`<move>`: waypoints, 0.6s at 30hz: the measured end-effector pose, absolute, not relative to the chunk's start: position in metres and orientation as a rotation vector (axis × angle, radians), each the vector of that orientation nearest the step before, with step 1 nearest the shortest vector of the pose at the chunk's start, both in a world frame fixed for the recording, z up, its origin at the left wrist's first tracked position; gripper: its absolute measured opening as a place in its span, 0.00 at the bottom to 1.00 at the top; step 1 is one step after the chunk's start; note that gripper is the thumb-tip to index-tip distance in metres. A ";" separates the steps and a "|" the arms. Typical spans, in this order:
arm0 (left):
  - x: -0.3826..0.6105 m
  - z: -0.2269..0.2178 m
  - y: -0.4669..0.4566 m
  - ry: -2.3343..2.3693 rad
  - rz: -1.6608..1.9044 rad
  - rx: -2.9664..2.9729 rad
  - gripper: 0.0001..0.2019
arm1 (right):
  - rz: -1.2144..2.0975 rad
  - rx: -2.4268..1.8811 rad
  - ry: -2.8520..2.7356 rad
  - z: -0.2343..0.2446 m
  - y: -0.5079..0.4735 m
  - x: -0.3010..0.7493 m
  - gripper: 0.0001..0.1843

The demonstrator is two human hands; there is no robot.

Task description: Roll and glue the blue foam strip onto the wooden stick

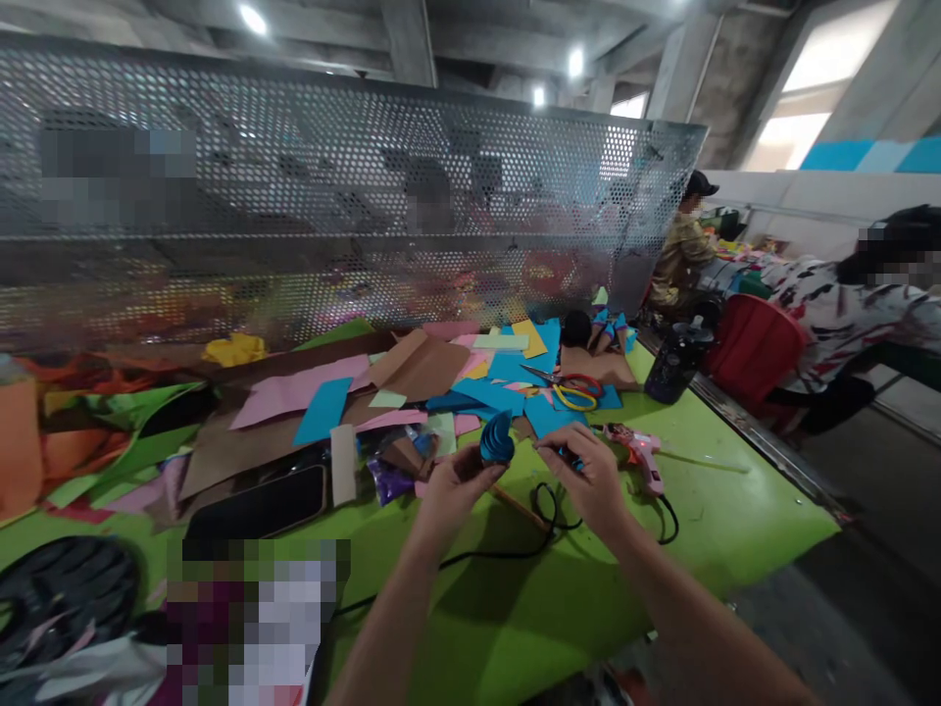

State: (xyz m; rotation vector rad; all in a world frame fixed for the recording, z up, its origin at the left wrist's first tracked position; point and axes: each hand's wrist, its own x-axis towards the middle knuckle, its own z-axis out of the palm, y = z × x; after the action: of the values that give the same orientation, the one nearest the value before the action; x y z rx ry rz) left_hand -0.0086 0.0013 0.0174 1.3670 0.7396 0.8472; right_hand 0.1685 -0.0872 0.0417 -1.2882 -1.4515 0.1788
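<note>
My left hand (457, 487) is closed round the base of a blue rolled paper piece (498, 438), its layered curls standing upright above the fingers. Just to the right, my right hand (588, 476) has its fingers pinched together, and a small bit of blue shows between them; its shape is mostly hidden. The two hands are apart. Beside my right hand lies a pink glue gun (644, 453) with a small red light and a glue stick out of its back. Scissors (573, 385) with red and yellow handles rest on blue paper (515, 365) beyond the hands.
A green table (727, 525) carries scattered coloured paper, a dark phone (257, 505) and a black cable (500, 556). A dark bottle (677, 361) stands near the right edge. A perforated metal screen (330, 196) closes off the back. Two people sit at right, near a red chair (757, 348).
</note>
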 end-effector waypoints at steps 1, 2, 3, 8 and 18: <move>-0.009 0.018 0.001 0.741 0.856 1.350 0.20 | 0.179 -1.289 -1.450 0.042 -0.088 0.168 0.06; -0.009 0.019 0.000 0.743 0.862 1.334 0.20 | 0.178 -1.289 -1.448 0.041 -0.088 0.168 0.06; -0.009 0.020 0.000 0.743 0.864 1.320 0.20 | 0.179 -1.290 -1.446 0.041 -0.088 0.168 0.05; -0.008 0.021 -0.002 0.714 0.891 1.256 0.23 | 0.197 -1.301 -1.452 0.040 -0.091 0.169 0.06; -0.010 0.014 -0.001 0.729 0.889 1.246 0.21 | 0.212 -1.269 -1.485 0.042 -0.094 0.171 0.06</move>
State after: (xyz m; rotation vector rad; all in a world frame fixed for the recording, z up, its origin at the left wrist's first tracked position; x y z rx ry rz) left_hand -0.0101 -0.0011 0.0139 1.2459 0.7294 0.8888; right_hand 0.1709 -0.0939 0.0422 -1.2687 -1.4846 0.2119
